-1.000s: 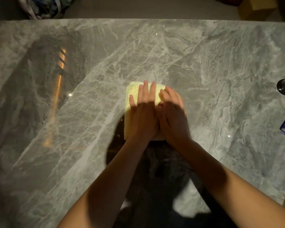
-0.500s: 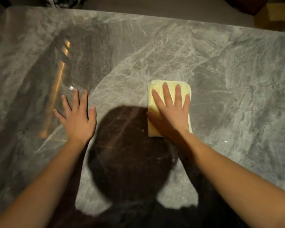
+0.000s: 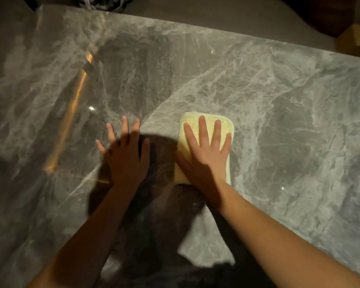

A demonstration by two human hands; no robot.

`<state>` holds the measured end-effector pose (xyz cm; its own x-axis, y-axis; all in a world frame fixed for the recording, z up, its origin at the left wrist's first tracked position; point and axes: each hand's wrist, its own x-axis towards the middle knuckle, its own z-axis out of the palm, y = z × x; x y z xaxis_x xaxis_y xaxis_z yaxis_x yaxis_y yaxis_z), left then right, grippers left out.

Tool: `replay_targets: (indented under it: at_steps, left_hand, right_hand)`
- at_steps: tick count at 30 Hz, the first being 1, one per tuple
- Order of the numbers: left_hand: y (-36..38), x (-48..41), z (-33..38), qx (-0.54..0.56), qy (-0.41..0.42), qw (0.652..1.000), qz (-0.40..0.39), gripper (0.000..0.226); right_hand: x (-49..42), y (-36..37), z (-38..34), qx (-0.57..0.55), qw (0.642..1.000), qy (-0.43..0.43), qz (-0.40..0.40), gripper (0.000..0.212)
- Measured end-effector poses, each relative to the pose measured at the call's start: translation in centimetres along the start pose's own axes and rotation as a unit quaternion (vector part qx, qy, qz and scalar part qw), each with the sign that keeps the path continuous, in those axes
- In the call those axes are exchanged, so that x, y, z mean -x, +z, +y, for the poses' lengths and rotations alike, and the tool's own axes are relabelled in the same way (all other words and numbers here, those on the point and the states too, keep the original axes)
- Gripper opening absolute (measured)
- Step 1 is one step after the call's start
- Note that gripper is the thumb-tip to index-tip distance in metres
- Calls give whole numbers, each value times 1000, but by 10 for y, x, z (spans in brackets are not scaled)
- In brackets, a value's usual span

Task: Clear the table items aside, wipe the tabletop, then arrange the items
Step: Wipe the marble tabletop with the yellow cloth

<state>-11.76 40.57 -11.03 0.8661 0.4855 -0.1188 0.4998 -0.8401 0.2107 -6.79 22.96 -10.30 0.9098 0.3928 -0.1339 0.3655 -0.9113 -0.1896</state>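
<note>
A folded pale yellow cloth (image 3: 187, 125) lies flat on the grey marble tabletop (image 3: 279, 113), a little right of the middle. My right hand (image 3: 206, 154) presses down on the cloth with its palm flat and fingers spread; the cloth's near half is hidden under it. My left hand (image 3: 126, 154) rests flat on the bare marble just left of the cloth, fingers apart, holding nothing. None of the table items show in this view.
The table's far edge (image 3: 195, 19) runs across the top, with floor beyond. A yellowish box (image 3: 355, 41) stands past the far right corner and a bundle of fabric (image 3: 104, 3) past the far left. My head's shadow falls between my arms.
A second ago both hands lay on the cloth. My left hand came off it to the left onto bare marble, then drew closer again. The right hand stayed pressed on the cloth.
</note>
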Motion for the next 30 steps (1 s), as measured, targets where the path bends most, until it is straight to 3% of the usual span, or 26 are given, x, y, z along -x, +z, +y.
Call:
replay_targets:
  at_steps: [10,13,15,17,20,30]
  left_hand:
    - [1,-2,-1,-7,9,1000,-12,62]
    - [-2,-4,3,52,-14,999,-2,63]
    - [-9,-6,14,90,26,995,12,60]
    - [-9,-8,30,58,130,990,15,55]
    - [0,-20,53,-3,227,974,2,52]
    - [10,-33,51,-54,277,959,0,59]
  right_hand:
    - [-25,-1,-32,-8,999,9,-32,69]
    - [-25,-14,-24,-93,995,9,-18,65]
    - [-26,-24,-8,-157,987,5,33,60]
    - [-25,-25,8,-143,988,-16,62,58]
    - [-23,-13,23,-73,997,-36,4,59]
    - [-25,-8,30,-48,998,-29,-37,66]
